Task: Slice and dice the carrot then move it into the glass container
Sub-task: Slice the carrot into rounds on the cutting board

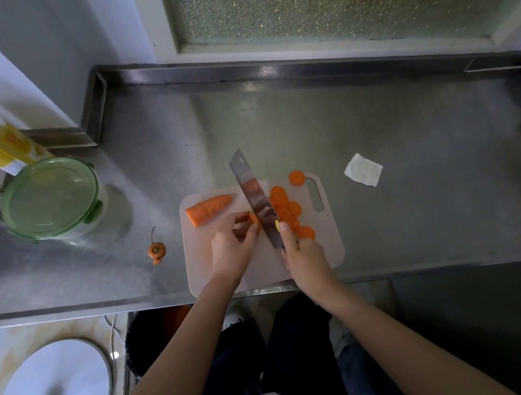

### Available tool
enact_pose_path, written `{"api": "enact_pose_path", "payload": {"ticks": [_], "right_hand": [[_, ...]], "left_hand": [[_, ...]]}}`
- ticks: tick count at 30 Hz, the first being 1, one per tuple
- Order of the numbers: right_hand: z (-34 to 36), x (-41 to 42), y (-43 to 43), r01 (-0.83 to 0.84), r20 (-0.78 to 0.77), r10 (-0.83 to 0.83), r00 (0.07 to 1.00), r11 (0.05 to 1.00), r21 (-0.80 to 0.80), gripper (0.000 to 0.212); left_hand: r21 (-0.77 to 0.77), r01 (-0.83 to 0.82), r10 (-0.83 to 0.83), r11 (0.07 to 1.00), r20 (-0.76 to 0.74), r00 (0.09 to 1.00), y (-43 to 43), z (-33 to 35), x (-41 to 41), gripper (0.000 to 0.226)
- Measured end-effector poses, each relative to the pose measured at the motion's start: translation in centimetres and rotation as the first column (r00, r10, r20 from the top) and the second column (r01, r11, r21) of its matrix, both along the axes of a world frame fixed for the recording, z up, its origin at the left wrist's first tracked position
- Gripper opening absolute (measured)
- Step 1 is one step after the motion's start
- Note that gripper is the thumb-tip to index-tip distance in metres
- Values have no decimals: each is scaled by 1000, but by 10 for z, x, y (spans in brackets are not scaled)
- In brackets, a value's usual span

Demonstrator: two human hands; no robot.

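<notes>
A pale cutting board [327, 250] lies on the steel counter. On its left part rests the tapered carrot half [209, 213]. My left hand [233, 242] pinches a short carrot stub [252, 219] against the board. My right hand [304, 258] grips the handle of a wide knife [254, 196], whose blade stands across the stub. Several round carrot slices [286, 209] lie to the right of the blade, one [297, 177] apart near the board's handle hole. The glass container [51, 198] with its green lid on stands at the far left.
A cut-off carrot top [156, 250] lies on the counter left of the board. A crumpled paper scrap [363, 169] sits behind the board to the right. A yellow packet [5, 149] lies behind the container. The counter's front edge runs under the board's near corner.
</notes>
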State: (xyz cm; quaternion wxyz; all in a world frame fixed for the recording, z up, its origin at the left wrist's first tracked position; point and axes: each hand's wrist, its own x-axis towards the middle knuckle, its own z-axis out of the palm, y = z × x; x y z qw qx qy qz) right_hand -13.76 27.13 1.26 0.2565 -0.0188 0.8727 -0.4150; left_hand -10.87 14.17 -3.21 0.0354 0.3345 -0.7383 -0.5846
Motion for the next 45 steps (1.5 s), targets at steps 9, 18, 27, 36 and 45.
{"api": "enact_pose_path", "payload": {"ticks": [9,18,27,36,45], "right_hand": [[1,5,0,47,29,-46,999,998,-45,59],[6,5,2,35,17,-35,999,999,-16,53],[6,1,-6,36,45,-38,998,999,41,62],[13,-16,-30,-18,-4,18,1000,997,73,56],[17,-21,-37,-53,24,51,998,996,70,65]], "left_hand": [[-55,-6,6,998,-11,1000,-1,3,-4,23],[-28,4,-4,1000,2,1000,-3,4,-7,18],[-70,10,-10,997,-4,1000,-3,6,-9,18],[-118,4,-6,993,-18,1000,0,3,-9,19],[-120,4,-7,993,-23,1000,1,0,-9,21]]}}
